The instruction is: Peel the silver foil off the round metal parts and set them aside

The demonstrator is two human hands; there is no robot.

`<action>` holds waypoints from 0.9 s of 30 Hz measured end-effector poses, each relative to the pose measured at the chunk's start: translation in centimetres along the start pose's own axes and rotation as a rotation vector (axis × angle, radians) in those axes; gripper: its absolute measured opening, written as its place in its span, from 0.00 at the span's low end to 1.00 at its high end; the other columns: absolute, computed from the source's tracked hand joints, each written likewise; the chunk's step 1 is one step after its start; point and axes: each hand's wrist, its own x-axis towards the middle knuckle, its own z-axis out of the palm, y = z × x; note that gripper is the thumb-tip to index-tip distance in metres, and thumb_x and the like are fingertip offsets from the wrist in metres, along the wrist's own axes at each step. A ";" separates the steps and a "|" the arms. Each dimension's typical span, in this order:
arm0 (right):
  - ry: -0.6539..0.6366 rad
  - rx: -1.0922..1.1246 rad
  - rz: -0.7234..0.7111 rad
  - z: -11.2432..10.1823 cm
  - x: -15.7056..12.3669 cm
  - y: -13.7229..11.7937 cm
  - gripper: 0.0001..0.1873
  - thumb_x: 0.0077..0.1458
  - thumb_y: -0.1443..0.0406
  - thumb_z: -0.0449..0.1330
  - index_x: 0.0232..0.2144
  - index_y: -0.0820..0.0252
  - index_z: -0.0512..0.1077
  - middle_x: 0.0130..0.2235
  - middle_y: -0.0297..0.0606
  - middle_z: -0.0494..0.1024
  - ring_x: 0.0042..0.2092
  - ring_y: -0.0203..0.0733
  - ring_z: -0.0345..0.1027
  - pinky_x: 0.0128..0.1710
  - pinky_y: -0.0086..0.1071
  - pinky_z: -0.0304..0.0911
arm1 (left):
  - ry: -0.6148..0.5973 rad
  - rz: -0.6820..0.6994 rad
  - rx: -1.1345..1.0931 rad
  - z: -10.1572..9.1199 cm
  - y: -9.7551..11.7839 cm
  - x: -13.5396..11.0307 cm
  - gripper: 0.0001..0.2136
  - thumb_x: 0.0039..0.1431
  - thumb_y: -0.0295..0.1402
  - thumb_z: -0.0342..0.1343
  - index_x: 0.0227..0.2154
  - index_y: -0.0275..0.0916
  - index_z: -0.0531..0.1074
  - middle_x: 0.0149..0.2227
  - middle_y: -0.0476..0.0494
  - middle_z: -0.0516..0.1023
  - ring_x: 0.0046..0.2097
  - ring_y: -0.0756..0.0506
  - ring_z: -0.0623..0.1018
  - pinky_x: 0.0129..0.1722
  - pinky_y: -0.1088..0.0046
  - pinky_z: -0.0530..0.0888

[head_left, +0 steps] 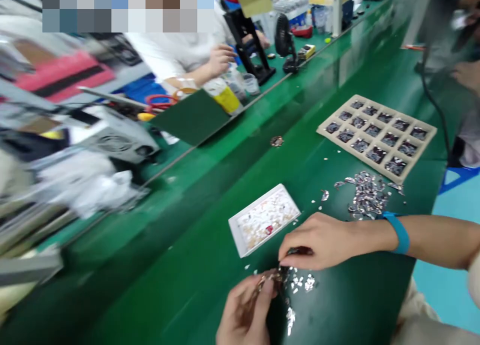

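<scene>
My left hand (245,310) is low in the view, fingers curled in a pinch on small metal parts (270,277). My right hand (318,242), with a blue wristband (400,232), comes in from the right; its fingertips are pinched on a small dark piece (296,252) just above the left hand. Loose shiny bits (302,283) lie on the green table (180,285) between and below the hands. A small white tray (264,218) with pale scraps sits just left of my right hand.
A heap of metal parts (367,195) lies behind my right wrist. A beige compartment tray (377,135) holds dark parts further back. Another person (187,55) sits across the bench by a black stand (249,45), a fan (285,42) and cups (240,85). Machines crowd the left.
</scene>
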 end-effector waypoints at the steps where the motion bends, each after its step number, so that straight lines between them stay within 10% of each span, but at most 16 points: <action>1: 0.030 0.092 0.039 0.0 -0.1 -0.4 0.07 0.67 0.63 0.61 0.40 0.60 0.79 0.30 0.30 0.81 0.29 0.33 0.71 0.29 0.27 0.61 | 0.002 -0.009 0.011 0.4 0.3 0.1 0.16 0.58 0.43 0.71 0.42 0.39 0.76 0.40 0.44 0.86 0.39 0.45 0.85 0.38 0.77 0.83; 11: 0.225 0.050 0.124 -0.3 -0.3 0.0 0.08 0.63 0.64 0.62 0.32 0.59 0.76 0.23 0.27 0.75 0.22 0.29 0.63 0.25 0.26 0.56 | -0.164 0.034 -0.106 4.5 2.6 1.4 0.19 0.64 0.38 0.67 0.53 0.40 0.69 0.40 0.43 0.84 0.36 0.47 0.83 0.36 0.75 0.79; 27: 0.067 0.123 0.296 0.3 -0.9 0.0 0.11 0.61 0.64 0.64 0.27 0.59 0.71 0.21 0.24 0.68 0.22 0.27 0.58 0.23 0.25 0.53 | -0.288 0.189 0.014 4.8 1.9 1.2 0.14 0.64 0.28 0.62 0.51 0.38 0.80 0.34 0.46 0.83 0.28 0.52 0.76 0.32 0.79 0.73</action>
